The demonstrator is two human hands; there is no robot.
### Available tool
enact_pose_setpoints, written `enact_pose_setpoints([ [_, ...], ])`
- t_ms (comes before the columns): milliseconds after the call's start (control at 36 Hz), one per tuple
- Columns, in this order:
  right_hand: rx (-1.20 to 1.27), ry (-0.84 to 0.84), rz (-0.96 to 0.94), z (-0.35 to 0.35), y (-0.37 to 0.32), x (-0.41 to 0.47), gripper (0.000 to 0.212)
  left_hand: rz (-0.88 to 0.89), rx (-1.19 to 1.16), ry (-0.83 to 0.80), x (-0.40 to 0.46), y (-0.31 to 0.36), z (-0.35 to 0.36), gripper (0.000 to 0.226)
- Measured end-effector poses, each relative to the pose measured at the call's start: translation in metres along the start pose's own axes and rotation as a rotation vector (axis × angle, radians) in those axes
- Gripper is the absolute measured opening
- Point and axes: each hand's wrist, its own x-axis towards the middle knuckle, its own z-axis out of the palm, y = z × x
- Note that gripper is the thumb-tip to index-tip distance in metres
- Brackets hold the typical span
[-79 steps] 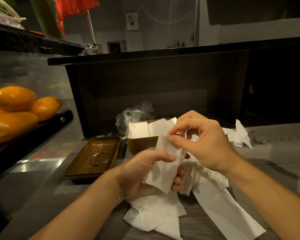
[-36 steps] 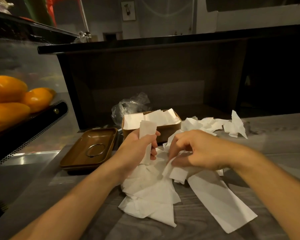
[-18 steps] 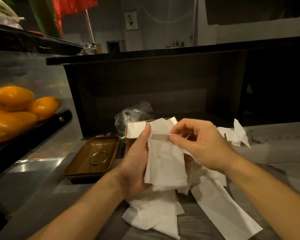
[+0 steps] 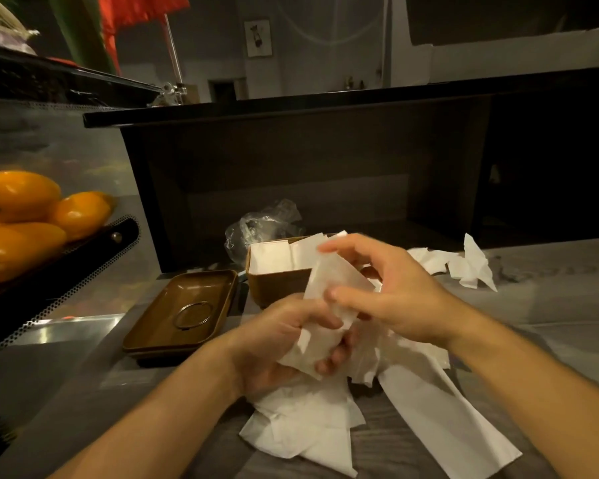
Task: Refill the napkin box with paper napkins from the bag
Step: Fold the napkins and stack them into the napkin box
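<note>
Upright, folded napkin (image 4: 325, 305) in left hand's (image 4: 281, 344) curled grip, right hand's (image 4: 391, 295) relaxed fingers against it.

White napkins (image 4: 329, 302), brown box (image 4: 274, 288), brown tray (image 4: 173, 316), orange fruit (image 4: 18, 195).

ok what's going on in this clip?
A person is refilling a brown napkin box at a counter. The left hand grips a folded paper napkin, and the right hand touches it with loose fingers. The box already holds some napkins. More loose napkins lie on the counter, with a crumpled plastic bag behind the box.
</note>
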Motion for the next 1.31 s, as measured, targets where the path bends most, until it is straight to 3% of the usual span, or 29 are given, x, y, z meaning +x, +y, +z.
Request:
enact_pose_setpoints([
  [83,0.012,-0.038,-0.026,-0.002,-0.002,-0.002,0.022,0.006,0.069,0.040,-0.005,0.007,0.004,0.031],
  [194,0.113,0.129,-0.005,-0.009,0.003,0.001,0.010,0.278,0.437,0.494,0.002,0.007,-0.004,0.022],
  [250,0.076,0.113,0.048,-0.010,0.008,0.002,0.012,0.423,0.563,0.657,0.007,0.003,-0.009,0.023],
  [306,0.009,0.033,0.100,-0.009,0.012,0.002,0.016,0.470,0.617,0.667,0.009,0.000,-0.010,0.028],
  [417,-0.060,-0.095,0.182,-0.007,0.018,0.000,0.019,0.336,0.637,0.539,0.011,-0.009,-0.009,0.030],
  [556,0.007,-0.056,0.189,-0.011,0.016,0.000,0.018,0.300,0.759,0.620,0.012,-0.011,-0.012,0.019],
  [667,0.045,0.008,0.137,-0.012,0.013,0.000,0.012,0.345,0.721,0.627,0.010,-0.008,-0.011,0.020],
  [750,0.103,0.121,0.006,-0.015,0.004,0.001,0.011,0.374,0.728,0.538,0.007,0.000,-0.009,0.020],
  [861,0.188,0.006,-0.081,-0.018,-0.007,-0.001,0.015,0.254,0.505,0.242,-0.005,0.017,-0.003,0.014],
  [972,0.139,-0.054,-0.096,-0.010,-0.010,0.000,0.016,0.146,0.439,0.171,-0.006,0.019,-0.002,0.028],
  [1083,0.135,0.163,-0.079,-0.019,-0.004,0.005,0.012,0.161,0.239,0.362,0.001,0.014,0.000,0.017],
  [1139,-0.037,0.252,-0.007,-0.031,0.007,0.006,0.012,0.188,0.112,0.487,0.005,0.011,-0.005,0.019],
  [1222,-0.308,0.037,0.093,-0.046,0.022,0.001,0.022,0.225,-0.034,0.634,0.009,0.009,-0.012,0.017],
  [1306,-0.284,-0.307,0.143,-0.049,0.018,-0.010,0.038,0.209,-0.035,0.713,0.010,0.007,-0.011,0.013],
])
